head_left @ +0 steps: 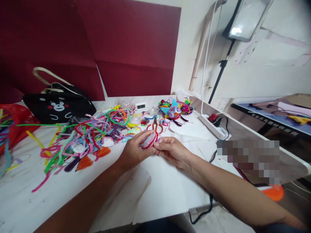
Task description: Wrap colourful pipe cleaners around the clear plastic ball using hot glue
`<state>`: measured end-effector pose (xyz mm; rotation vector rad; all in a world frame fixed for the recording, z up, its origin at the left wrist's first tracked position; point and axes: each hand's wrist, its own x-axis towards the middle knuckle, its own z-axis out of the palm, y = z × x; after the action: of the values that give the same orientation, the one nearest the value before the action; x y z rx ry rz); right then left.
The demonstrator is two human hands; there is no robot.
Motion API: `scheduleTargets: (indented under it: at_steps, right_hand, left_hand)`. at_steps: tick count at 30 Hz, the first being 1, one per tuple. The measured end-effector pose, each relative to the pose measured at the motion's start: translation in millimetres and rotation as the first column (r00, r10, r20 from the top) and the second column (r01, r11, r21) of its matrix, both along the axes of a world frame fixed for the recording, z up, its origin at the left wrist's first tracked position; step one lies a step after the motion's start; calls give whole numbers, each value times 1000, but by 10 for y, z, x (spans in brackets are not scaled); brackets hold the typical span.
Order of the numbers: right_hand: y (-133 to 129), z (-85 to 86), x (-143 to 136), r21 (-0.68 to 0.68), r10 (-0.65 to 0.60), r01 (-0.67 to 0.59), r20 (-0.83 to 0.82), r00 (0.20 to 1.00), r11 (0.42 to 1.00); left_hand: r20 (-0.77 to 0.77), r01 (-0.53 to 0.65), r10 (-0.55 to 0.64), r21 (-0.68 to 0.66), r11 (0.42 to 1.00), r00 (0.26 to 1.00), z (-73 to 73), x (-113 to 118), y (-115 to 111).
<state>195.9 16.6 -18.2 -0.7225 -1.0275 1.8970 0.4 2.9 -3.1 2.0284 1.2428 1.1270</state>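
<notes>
Fingers closed on a striped ball

Across the white table, a bright heap lies left, pliers just beyond the ball. Near the middle, the left hand cups the ball; the right hand pinches its right edge. The step looks like settling its red strand; next probably calls for firm left support, light right pressure

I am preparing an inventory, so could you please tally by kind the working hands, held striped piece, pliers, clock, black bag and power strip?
Hands: 2 (left hand, right hand)
Striped piece: 1
Pliers: 1
Clock: 1
Black bag: 1
Power strip: 1
Total: 7
</notes>
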Motion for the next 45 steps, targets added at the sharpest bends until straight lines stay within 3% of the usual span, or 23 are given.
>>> scheduleTargets:
  at_steps: [8, 23, 36, 45]
  right_hand:
    - [89, -32, 64, -30, -16, 13, -81, 997, 999]
    - [118, 3, 104, -13, 29, -31, -142, 990, 999]
    - [132, -27, 121, -12, 90, -94, -198, 976, 995]
    - [131, -43, 103, 8, 64, -63, -177, 982, 998]
  left_hand:
    - [161, 122, -101, -132, 984, 982, -33, -42, 40]
    - [197, 225, -193, -156, 962, 961, -25, -175, 109]
    - [289, 259, -205, -163, 952, 935, -47, -159, 107]
    - [279, 202, -157, -139, 969, 947, -49, -152, 105]
